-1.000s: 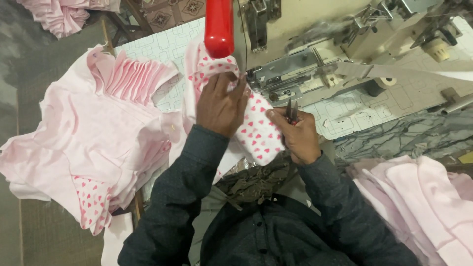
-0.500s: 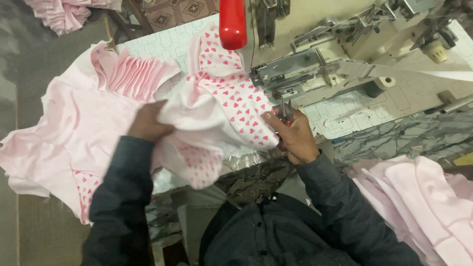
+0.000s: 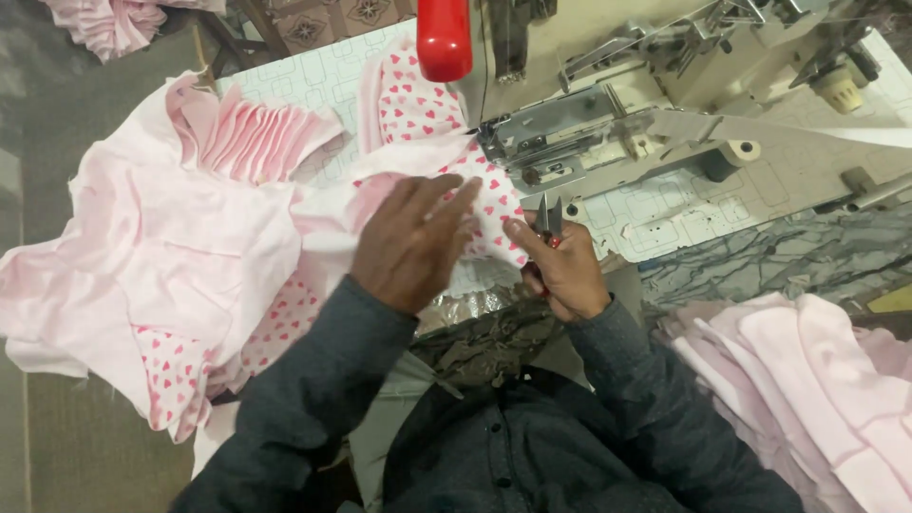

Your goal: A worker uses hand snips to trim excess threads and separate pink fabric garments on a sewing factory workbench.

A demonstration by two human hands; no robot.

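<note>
My left hand (image 3: 410,242) lies flat, fingers spread, on a white garment piece with red hearts (image 3: 480,195) on the sewing table. My right hand (image 3: 562,268) grips small thread snips (image 3: 548,220) with red handles, their blades pointing up at the fabric's edge, just below the sewing machine (image 3: 608,123). The heart-print fabric runs up under a red cylinder (image 3: 444,38) at the top. Plain pink cloth (image 3: 313,223) trails to the left of my left hand.
A heap of pink garments (image 3: 161,237) covers the table's left side. Another stack of pink pieces (image 3: 817,380) lies at lower right. More pink cloth (image 3: 104,19) sits on the floor at top left. The patterned table top (image 3: 684,214) shows under the machine.
My left hand came back from the pink heap on the left and now presses flat on the heart-print piece. My right hand stayed by the machine with the snips.
</note>
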